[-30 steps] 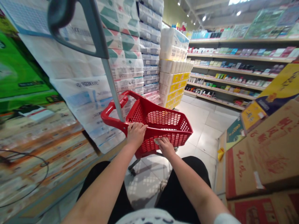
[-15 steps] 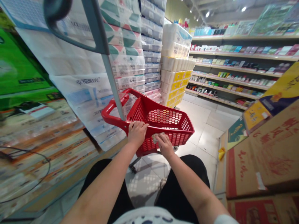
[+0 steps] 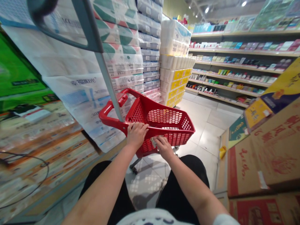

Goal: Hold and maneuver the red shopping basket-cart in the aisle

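In front of my knees stands a red plastic shopping cart (image 3: 164, 128) with holed basket walls and a long grey pull handle (image 3: 109, 82) rising at its left end. My left hand (image 3: 136, 132) grips the cart's near rim, fingers bent over the top edge. Against the outside of the near wall, my right hand (image 3: 164, 146) is closed on a pale crumpled cloth (image 3: 153, 142). Part of the cloth is hidden under the fingers. No goods show inside the basket.
Stacked packs of toilet paper (image 3: 174, 68) stand behind the cart. At right are piled cardboard boxes (image 3: 272, 156); at left, packaged goods (image 3: 53, 131) with a black cable (image 3: 48, 170). Stocked shelves (image 3: 234, 53) line the back. Pale floor tiles (image 3: 199, 115) lie beyond the cart.
My right hand, with the cloth, has shifted slightly down and left along the cart's wall. My left hand stays on the rim. The view has turned slightly.
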`<state>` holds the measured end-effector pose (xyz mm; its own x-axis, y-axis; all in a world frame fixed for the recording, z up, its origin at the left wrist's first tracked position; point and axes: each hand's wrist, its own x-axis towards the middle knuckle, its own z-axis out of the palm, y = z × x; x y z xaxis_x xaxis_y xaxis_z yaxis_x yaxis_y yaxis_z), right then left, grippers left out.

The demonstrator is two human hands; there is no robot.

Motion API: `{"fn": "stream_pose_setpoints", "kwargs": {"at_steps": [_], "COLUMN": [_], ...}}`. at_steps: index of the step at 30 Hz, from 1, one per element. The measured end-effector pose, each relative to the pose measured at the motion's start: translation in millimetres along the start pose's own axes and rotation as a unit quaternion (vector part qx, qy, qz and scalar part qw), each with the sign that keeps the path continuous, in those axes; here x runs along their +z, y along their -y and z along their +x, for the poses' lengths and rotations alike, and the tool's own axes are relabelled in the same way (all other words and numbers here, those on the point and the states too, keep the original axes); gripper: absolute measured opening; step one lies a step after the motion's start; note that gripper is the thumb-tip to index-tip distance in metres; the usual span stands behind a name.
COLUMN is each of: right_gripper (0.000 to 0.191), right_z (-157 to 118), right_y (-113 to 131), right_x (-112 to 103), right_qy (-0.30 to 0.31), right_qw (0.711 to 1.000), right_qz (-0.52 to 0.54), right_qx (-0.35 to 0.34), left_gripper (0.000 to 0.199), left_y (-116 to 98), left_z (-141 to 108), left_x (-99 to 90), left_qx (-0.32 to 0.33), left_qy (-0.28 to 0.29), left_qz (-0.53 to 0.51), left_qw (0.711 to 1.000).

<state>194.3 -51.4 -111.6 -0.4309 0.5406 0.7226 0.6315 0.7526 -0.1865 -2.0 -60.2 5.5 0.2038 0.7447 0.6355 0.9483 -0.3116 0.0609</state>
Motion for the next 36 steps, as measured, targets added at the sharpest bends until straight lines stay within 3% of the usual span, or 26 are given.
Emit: {"fn": "stream_pose_setpoints", "kwargs": {"at_steps": [6,10,15,20,24,28,32,36], "right_gripper": [0.043,0.041,0.041,0.038,0.037,0.037,0.035,0.036], "right_z": [-2,10,24,28,31,34,35,35], "right_y": [-4,3,16,19,19,19,20,19], "right_x": [-2,1,9,13,10,5,2,-1], "right_qy": [0.009,-0.057,-0.029,-0.078,-0.044,-0.056,-0.014,-0.039], "right_qw": [1.0,0.998,0.998,0.995,0.998,0.997,0.999,0.998], "right_qz": [0.01,0.002,0.018,0.032,0.043,0.031,0.034,0.031], "right_qx": [0.015,0.038,0.048,0.055,0.029,0.047,0.03,0.04], "left_gripper": [0.028,0.026,0.024,0.024,0.025,0.026,0.027,0.026], "left_y": [0,-1,-1,0,-1,-4,-8,-13], "left_z": [1,2,2,2,2,2,2,2], "left_x": [2.0,4.8,8.8,10.2,10.0,8.9,8.1,8.9], "left_qx": [-0.008,-0.014,-0.011,-0.006,-0.009,-0.015,-0.018,-0.023], "left_qy": [-0.009,-0.018,-0.03,-0.033,-0.029,-0.027,-0.038,-0.051], "left_qz": [0.0,0.002,0.021,0.029,0.02,0.012,0.027,0.03], "left_qw": [1.0,1.0,0.999,0.999,0.999,0.999,0.999,0.998]}}
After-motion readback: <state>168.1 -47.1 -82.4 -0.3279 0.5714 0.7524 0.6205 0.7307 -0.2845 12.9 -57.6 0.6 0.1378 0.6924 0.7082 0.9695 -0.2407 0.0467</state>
